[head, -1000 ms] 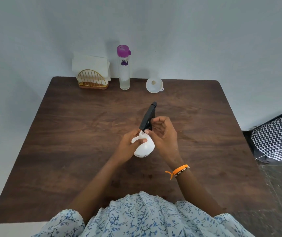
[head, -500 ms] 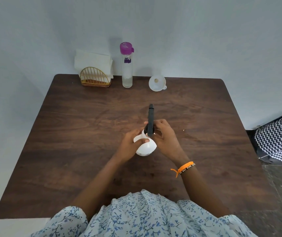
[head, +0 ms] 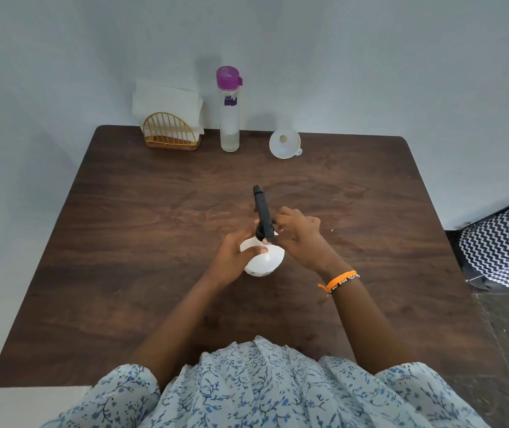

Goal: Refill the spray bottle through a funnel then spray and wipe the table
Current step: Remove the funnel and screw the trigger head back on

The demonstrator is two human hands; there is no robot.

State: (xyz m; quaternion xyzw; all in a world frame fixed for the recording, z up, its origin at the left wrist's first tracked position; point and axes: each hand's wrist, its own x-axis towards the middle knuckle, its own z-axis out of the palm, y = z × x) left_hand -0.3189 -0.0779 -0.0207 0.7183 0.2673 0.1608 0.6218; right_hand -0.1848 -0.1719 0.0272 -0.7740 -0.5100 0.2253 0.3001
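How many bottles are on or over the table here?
2: the white spray bottle gripped by both hands at the table's middle, and the purple-capped clear bottle standing at the far edge. None looks hidden.

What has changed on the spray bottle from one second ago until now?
The black spray head has turned: its nozzle pointed up and right, then straight away, and now leans slightly left, as the right hand twists it. The left hand still grips the white bottle at the same spot. The funnel, water bottle and napkin holder stayed put.

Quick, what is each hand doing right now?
Left hand: grips the white spray bottle.
Right hand: grips the black spray head.
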